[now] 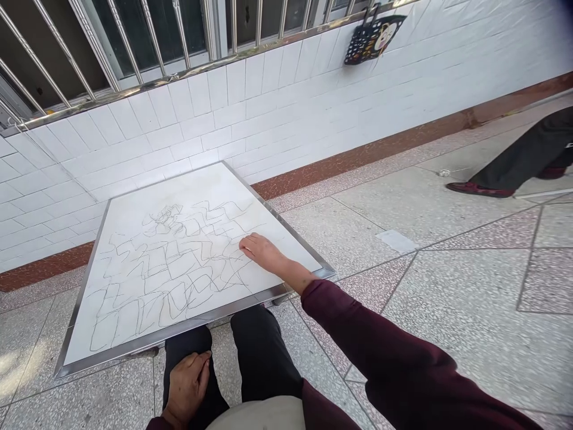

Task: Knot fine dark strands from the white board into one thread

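A white, metal-rimmed rectangular tabletop (212,182) at centre-left of the frame bears thin, dark, wavy lines (166,260) (drawn marks or laid strands, indistinguishable here). At centre, the right hand (262,251) has its fingers bent together, whether gripping anything cannot be told; at lower left, the left hand (188,381) rests on dark trousers (264,361), fingers curled closed.

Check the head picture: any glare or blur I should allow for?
Head view: glare whitens the terrazzo floor at lower left; same head view, the other person's trouser leg looks soft at right; head view again, the right hand and thin dark lines read clearly.
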A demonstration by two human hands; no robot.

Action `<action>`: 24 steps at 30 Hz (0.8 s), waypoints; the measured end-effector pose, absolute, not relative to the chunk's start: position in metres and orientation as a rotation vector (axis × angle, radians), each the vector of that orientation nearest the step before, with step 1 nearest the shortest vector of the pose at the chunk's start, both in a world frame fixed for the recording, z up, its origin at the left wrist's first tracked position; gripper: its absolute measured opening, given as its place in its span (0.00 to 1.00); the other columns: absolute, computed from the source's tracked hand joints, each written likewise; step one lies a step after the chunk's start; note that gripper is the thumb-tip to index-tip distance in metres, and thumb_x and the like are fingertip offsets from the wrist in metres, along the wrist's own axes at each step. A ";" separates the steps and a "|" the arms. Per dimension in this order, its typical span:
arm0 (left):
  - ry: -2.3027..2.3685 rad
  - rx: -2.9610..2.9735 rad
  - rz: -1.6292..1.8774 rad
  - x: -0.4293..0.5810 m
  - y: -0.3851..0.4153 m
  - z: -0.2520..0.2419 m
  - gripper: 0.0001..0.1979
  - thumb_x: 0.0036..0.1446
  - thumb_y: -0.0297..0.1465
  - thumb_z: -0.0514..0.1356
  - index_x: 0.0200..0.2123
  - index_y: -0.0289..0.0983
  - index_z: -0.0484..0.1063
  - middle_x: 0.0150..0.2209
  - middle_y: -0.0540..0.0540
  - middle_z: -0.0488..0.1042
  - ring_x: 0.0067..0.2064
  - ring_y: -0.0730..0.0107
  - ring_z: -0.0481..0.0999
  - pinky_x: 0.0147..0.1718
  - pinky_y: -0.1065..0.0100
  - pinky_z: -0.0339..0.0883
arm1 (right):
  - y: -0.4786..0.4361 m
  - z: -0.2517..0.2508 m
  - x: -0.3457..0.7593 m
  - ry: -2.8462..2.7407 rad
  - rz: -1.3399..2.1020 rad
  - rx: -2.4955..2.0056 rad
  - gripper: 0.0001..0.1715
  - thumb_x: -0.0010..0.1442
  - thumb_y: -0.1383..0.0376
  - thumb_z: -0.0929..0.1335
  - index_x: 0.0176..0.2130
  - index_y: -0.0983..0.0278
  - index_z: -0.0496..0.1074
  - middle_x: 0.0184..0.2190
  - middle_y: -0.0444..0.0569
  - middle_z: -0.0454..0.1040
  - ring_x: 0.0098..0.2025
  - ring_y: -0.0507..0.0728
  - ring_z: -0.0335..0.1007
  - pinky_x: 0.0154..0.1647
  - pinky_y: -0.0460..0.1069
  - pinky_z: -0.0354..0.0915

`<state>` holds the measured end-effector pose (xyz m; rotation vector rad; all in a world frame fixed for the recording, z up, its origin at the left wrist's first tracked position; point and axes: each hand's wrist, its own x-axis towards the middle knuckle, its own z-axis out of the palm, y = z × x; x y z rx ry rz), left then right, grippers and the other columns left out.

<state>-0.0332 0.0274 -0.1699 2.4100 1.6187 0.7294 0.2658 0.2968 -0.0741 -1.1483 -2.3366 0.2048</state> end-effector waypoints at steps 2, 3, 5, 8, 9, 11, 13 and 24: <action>1.616 2.417 0.707 -0.032 0.029 -0.169 0.12 0.64 0.27 0.53 0.45 0.39 0.76 0.35 0.45 0.80 0.35 0.67 0.81 0.37 0.70 0.74 | 0.295 -0.072 0.265 -2.235 0.202 -1.221 0.10 0.65 0.70 0.61 0.37 0.63 0.71 0.36 0.53 0.74 0.41 0.61 0.64 0.46 0.54 0.62; 1.617 2.413 0.698 -0.032 0.029 -0.169 0.12 0.64 0.27 0.53 0.45 0.39 0.76 0.35 0.45 0.80 0.35 0.67 0.81 0.37 0.70 0.74 | 0.294 -0.071 0.264 -2.178 0.204 -1.261 0.10 0.65 0.69 0.61 0.37 0.63 0.71 0.36 0.54 0.74 0.41 0.62 0.64 0.45 0.55 0.62; 1.616 2.393 0.685 -0.031 0.029 -0.168 0.13 0.65 0.28 0.53 0.45 0.40 0.76 0.35 0.45 0.80 0.35 0.67 0.81 0.37 0.69 0.74 | 0.292 -0.067 0.262 -2.065 0.221 -1.332 0.10 0.65 0.69 0.60 0.38 0.63 0.70 0.36 0.55 0.74 0.42 0.63 0.64 0.43 0.55 0.62; 1.606 2.342 0.689 -0.029 0.027 -0.169 0.13 0.65 0.29 0.52 0.44 0.40 0.76 0.35 0.44 0.80 0.36 0.66 0.80 0.37 0.68 0.74 | 0.286 -0.058 0.258 -1.907 0.282 -1.397 0.08 0.65 0.67 0.60 0.39 0.62 0.69 0.37 0.55 0.73 0.42 0.62 0.65 0.42 0.54 0.62; 1.593 2.319 0.701 -0.029 0.027 -0.170 0.14 0.66 0.29 0.51 0.44 0.40 0.77 0.35 0.44 0.80 0.36 0.66 0.80 0.38 0.68 0.74 | 0.283 -0.053 0.257 -1.862 0.311 -1.407 0.08 0.65 0.67 0.60 0.39 0.62 0.68 0.37 0.54 0.73 0.42 0.61 0.66 0.41 0.53 0.63; 1.547 2.251 0.750 -0.028 0.026 -0.168 0.14 0.66 0.31 0.51 0.43 0.40 0.77 0.35 0.44 0.80 0.36 0.66 0.81 0.38 0.68 0.74 | 0.275 -0.042 0.255 -1.791 0.382 -1.408 0.07 0.64 0.65 0.61 0.40 0.62 0.67 0.38 0.53 0.73 0.39 0.59 0.67 0.39 0.52 0.63; 1.514 2.142 0.837 -0.028 0.030 -0.159 0.14 0.66 0.32 0.52 0.43 0.41 0.78 0.35 0.44 0.81 0.37 0.66 0.81 0.38 0.68 0.74 | 0.262 -0.028 0.252 -1.761 0.451 -1.388 0.07 0.64 0.63 0.61 0.39 0.62 0.66 0.36 0.50 0.73 0.35 0.57 0.67 0.36 0.50 0.64; 1.326 1.375 1.259 -0.006 0.057 0.021 0.25 0.64 0.43 0.55 0.62 0.43 0.65 0.54 0.39 0.74 0.54 0.58 0.73 0.53 0.57 0.66 | 0.112 0.031 0.234 -1.237 2.028 -0.855 0.19 0.54 0.54 0.75 0.35 0.64 0.67 0.27 0.41 0.65 0.25 0.47 0.56 0.27 0.44 0.56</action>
